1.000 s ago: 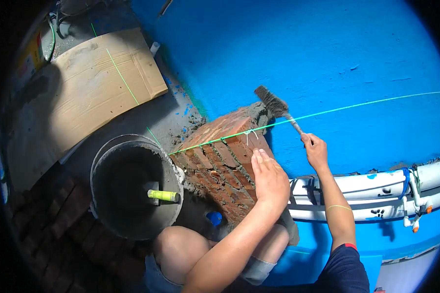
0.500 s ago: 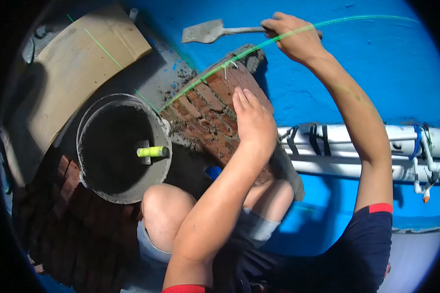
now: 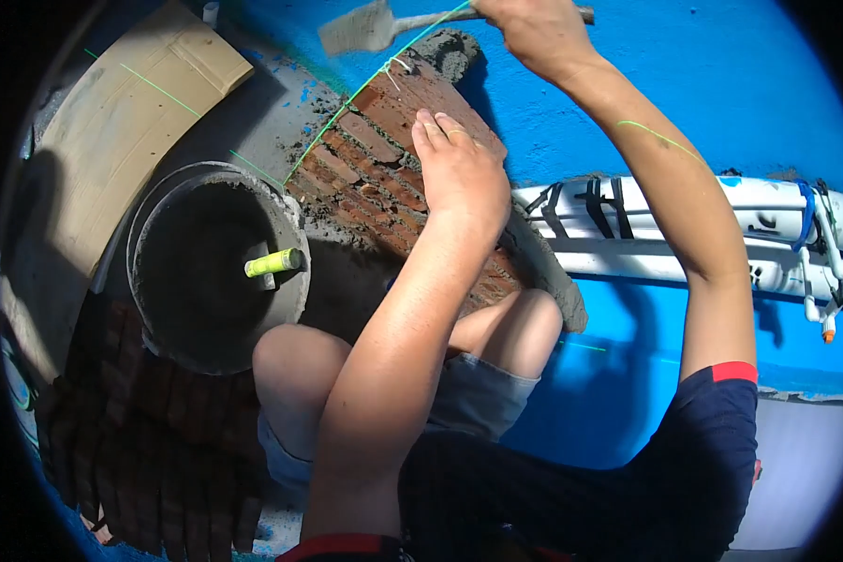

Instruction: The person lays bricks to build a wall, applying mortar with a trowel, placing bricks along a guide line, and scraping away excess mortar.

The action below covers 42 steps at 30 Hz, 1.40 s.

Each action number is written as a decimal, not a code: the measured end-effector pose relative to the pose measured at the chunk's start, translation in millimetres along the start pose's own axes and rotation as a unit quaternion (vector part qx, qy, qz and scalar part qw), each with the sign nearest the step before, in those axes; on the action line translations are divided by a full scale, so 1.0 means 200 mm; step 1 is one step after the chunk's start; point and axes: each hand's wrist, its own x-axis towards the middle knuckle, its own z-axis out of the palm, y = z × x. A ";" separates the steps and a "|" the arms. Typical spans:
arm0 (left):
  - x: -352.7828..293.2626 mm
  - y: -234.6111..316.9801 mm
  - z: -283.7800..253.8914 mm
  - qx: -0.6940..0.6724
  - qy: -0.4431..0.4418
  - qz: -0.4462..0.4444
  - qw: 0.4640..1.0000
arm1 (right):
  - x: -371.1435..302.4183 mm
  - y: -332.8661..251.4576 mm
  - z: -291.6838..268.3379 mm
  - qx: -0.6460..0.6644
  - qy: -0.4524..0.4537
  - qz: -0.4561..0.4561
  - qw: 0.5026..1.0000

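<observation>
My right hand (image 3: 539, 37) grips the handle of a flat-bladed bricklaying trowel (image 3: 361, 28), held up by the blue surface at the top edge. Grey mortar coats its blade. Fingers stretched out and close together, my left hand (image 3: 464, 169) lies flat on a red brick (image 3: 454, 98) at the far end of a brick course. Lumpy mortar (image 3: 450, 54) bulges past that brick's end. A taut green string (image 3: 347, 103) runs along the course's left edge, with a white tie near the brick. The brickwork (image 3: 361, 173) left of my hand shows mortar-smeared joints.
A mortar-crusted bucket (image 3: 295, 272) stands left of the wall; a tool with a yellow-green handle (image 3: 273, 263) rests in it. Cardboard (image 3: 112, 140) lies beyond. Stacked bricks (image 3: 159, 468) fill the lower left. White pipes (image 3: 609, 248) bound with black straps lie to the right.
The whole view has shifted, so things sit higher and farther left. The green string, doubled and curving over my right hand before, now looks thin and straight. Both hands keep their places.
</observation>
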 end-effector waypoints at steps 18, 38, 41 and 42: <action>-0.01 -0.10 0.00 0.062 -0.009 0.054 0.997 | -0.99 -0.42 -0.64 0.353 -0.262 0.483 0.758; -0.77 0.03 0.04 0.053 -0.444 0.203 0.871 | -0.90 -1.14 -0.53 0.472 -0.125 0.597 0.637; -0.68 0.01 -0.03 -0.028 -0.395 0.196 0.897 | -0.76 -1.21 -0.37 0.480 -0.207 0.564 0.639; -0.66 -0.02 -0.04 -0.047 -0.376 0.157 0.912 | -0.73 -1.26 -0.27 0.474 -0.195 0.556 0.654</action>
